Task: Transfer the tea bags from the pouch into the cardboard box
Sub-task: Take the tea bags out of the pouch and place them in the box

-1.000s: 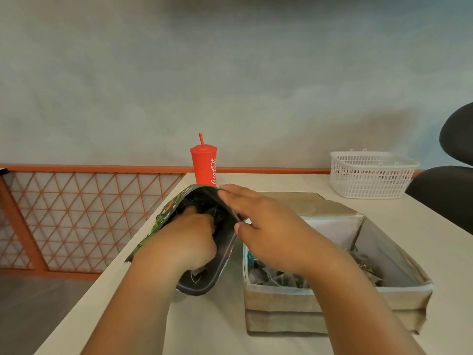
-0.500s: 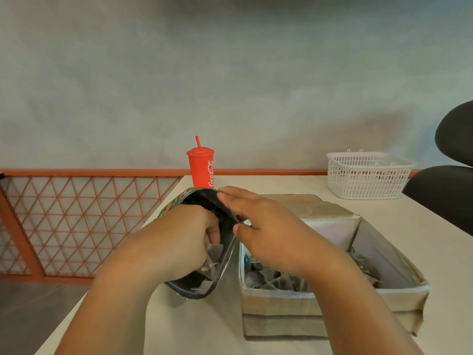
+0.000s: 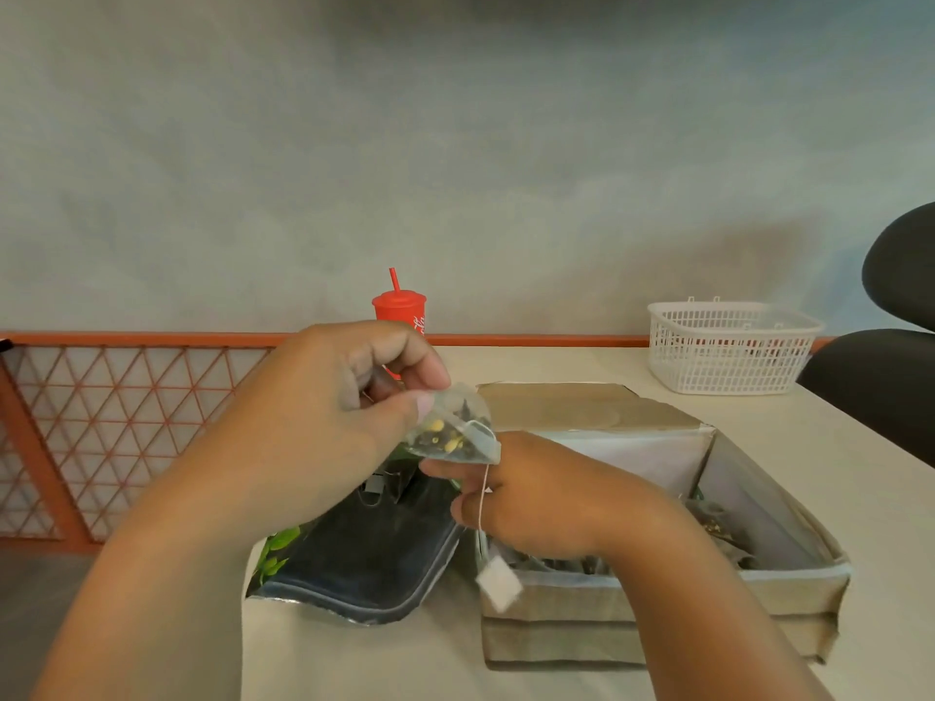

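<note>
My left hand [image 3: 324,422] is raised, thumb and forefinger pinching one tea bag [image 3: 453,432] above the pouch [image 3: 364,559]. Its string hangs down, and the paper tag [image 3: 498,581] dangles at the near-left corner of the cardboard box [image 3: 657,599]. My right hand [image 3: 536,498] is curled on the pouch's mouth edge. The box sits just beside the pouch at its 3 o'clock, with more bags inside. On the tabletop [image 3: 556,364], red cup [image 3: 402,308] at 12 o'clock, white basket [image 3: 728,346] at 2 o'clock.

Only a sliver of white script on the red cup [image 3: 399,308] (mostly hidden, unreadable)
</note>
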`<move>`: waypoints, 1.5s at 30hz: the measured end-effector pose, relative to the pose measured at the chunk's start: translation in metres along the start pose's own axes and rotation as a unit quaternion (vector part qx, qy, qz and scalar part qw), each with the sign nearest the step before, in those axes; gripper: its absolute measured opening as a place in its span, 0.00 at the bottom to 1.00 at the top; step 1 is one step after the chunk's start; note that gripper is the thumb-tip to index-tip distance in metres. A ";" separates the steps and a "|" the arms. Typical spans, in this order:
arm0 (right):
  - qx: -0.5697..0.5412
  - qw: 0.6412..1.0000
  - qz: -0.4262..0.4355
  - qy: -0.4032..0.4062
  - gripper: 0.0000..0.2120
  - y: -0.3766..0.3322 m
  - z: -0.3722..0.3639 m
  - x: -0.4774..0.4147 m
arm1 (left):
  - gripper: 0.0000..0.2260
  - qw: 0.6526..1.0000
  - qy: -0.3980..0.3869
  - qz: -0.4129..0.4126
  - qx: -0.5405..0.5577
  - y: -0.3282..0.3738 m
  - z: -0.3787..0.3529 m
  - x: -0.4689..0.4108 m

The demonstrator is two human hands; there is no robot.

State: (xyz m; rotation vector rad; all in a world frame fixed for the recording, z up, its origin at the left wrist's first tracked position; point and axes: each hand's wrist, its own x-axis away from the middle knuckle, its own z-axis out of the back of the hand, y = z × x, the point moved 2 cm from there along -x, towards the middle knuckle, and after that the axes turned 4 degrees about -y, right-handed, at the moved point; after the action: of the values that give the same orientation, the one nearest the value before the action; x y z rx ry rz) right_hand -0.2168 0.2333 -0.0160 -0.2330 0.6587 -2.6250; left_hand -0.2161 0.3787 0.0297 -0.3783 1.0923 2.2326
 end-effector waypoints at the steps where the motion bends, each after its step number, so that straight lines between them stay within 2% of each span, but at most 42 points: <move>1: 0.015 1.000 -0.002 -0.024 0.18 0.001 -0.001 -0.001 | 0.11 1.000 0.005 -0.003 0.001 0.000 -0.001 0.000; 3: 0.017 0.998 0.019 -0.050 0.24 0.001 0.000 0.001 | 0.11 1.000 0.018 -0.011 0.007 0.001 -0.001 -0.001; 6: -0.024 0.994 0.060 -0.088 0.26 -0.001 0.002 0.005 | 0.10 0.998 0.050 -0.020 0.029 0.000 0.001 -0.003; 8: -0.064 0.990 0.076 -0.099 0.23 -0.001 0.003 0.006 | 0.08 0.996 0.072 -0.022 0.051 -0.002 0.002 -0.004; 10: -0.106 0.987 0.087 -0.090 0.14 -0.004 0.003 0.006 | 0.05 0.994 0.086 -0.021 0.058 -0.002 0.004 -0.005; 13: -0.134 0.987 0.061 -0.068 0.08 -0.001 0.003 0.006 | 0.05 0.993 0.105 -0.011 0.057 -0.004 0.005 -0.005; 16: -0.120 0.992 0.035 -0.030 0.08 0.009 0.012 0.014 | 0.08 0.991 0.118 -0.008 0.055 -0.005 0.008 -0.006; 20: -0.162 0.986 0.024 0.035 0.11 0.018 0.030 0.028 | 0.07 0.992 0.117 0.000 0.055 -0.007 0.009 -0.007; 24: -0.151 0.976 0.030 0.155 0.16 0.023 0.043 0.035 | 0.10 0.994 0.102 0.009 0.044 -0.012 0.005 -0.010; 29: -0.111 0.949 0.052 0.290 0.14 0.007 0.052 0.043 | 0.11 0.996 0.078 0.008 0.033 -0.008 -0.012 -0.012; 33: -0.146 0.940 0.097 0.292 0.16 -0.002 0.053 0.047 | 0.10 0.997 0.050 -0.012 0.052 0.007 -0.029 -0.011; 36: -0.151 0.945 0.094 0.274 0.15 0.002 0.052 0.046 | 0.10 0.995 0.026 -0.043 0.091 0.015 -0.037 -0.009; 39: -0.125 0.951 0.081 0.272 0.07 0.007 0.054 0.046 | 0.11 0.993 0.013 -0.058 0.105 0.016 -0.042 -0.009; 42: -0.095 0.947 0.061 0.302 0.08 0.017 0.056 0.047 | 0.10 0.995 0.018 -0.054 0.088 0.013 -0.043 -0.010; 45: -0.088 0.939 -0.001 0.333 0.08 0.037 0.061 0.049 | 0.10 0.997 0.012 -0.022 0.072 0.005 -0.035 -0.012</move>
State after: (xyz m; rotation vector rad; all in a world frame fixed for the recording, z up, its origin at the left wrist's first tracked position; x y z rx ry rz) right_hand -0.2316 0.1570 0.0218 0.6387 1.1036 -2.6264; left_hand -0.2107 0.3441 0.0167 -0.3644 1.2361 2.1022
